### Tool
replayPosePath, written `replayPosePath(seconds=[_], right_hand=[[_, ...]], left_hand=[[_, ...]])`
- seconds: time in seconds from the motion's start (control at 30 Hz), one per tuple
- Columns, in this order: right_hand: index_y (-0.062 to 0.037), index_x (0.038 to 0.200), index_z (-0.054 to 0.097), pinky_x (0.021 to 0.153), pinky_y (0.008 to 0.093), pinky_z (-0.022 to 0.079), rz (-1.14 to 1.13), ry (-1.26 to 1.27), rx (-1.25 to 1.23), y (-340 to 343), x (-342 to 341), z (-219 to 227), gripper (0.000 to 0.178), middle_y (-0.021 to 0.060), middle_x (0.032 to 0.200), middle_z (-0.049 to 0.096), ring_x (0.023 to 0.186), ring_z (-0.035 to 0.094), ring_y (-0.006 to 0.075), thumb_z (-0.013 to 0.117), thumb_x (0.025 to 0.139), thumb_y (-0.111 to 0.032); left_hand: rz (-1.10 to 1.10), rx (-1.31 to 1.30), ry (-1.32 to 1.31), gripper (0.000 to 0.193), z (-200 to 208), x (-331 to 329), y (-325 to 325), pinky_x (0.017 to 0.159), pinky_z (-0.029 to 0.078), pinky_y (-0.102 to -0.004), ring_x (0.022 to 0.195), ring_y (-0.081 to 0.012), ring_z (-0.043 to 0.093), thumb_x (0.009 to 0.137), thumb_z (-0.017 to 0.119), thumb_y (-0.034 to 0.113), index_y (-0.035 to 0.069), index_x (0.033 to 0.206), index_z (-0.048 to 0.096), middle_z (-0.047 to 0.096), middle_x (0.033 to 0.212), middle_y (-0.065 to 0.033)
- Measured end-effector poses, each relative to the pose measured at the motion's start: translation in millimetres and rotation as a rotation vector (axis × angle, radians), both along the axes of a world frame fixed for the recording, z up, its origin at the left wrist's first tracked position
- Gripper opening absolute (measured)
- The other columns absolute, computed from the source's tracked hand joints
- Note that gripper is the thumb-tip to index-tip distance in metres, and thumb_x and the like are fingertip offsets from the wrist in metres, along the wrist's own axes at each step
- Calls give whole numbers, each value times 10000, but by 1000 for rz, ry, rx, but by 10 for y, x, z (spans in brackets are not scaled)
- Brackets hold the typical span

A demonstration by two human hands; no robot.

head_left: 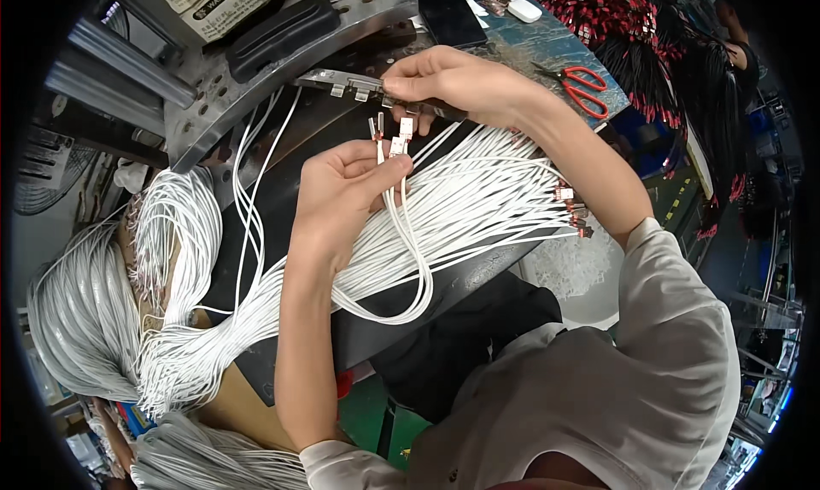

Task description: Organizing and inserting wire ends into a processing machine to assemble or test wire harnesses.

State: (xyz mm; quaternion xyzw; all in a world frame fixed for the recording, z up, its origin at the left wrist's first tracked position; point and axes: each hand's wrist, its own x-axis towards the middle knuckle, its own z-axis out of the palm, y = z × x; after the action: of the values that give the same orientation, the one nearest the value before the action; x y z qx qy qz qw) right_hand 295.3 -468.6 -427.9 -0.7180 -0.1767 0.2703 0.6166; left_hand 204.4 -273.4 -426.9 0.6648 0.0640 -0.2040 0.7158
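Note:
My left hand (342,191) is closed, its thumb and fingers pinching several white cables (423,276) just below their ends. White plug ends (398,144) with red marks stick up out of this grip, beside thin metal-tipped ones. My right hand (453,80), a little farther off, grips a flat metal bar (325,77) by its right part. Small shiny metal pieces (362,94) sit in a row along the bar's near edge, just above the plugs; whether they touch is unclear. Under both hands a thick bundle of white cables (478,191) fans out across a black surface.
A heavy metal machine plate (359,20) stands at the far left. Red-handled scissors (585,91) lie right of my right hand. Coiled grey cables (81,311) are heaped at the left; black-and-red cables (615,29) are piled at the far right. A tub (576,272) holds clear scraps.

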Motion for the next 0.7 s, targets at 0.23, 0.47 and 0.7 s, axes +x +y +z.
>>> replayPosePath(seconds=[0.23,0.47,0.7], right_hand=[[-10,1096,648,613,226,472,11,-36,-60,55,-133,57,296,-3,894,636,764,591,68,581,1009,-284],[-14,1147,638,560,195,398,58,-3,-84,47,-200,89,327,-20,900,632,766,577,40,594,1000,-302],[-24,1131,653,523,174,357,68,-39,-117,58,-202,94,320,-34,895,668,686,556,17,700,927,-267]], left_hand=[[50,16,2,141,38,6,-26,647,534,-235,717,-107,663,868,747,53,-32,949,669,704,842,-75],[52,-50,56,161,-5,36,19,695,551,-242,736,-137,677,893,739,115,-22,928,660,709,864,-95],[96,-69,14,230,45,-52,43,685,549,-247,727,-139,667,939,698,184,-40,945,651,714,918,-109]])
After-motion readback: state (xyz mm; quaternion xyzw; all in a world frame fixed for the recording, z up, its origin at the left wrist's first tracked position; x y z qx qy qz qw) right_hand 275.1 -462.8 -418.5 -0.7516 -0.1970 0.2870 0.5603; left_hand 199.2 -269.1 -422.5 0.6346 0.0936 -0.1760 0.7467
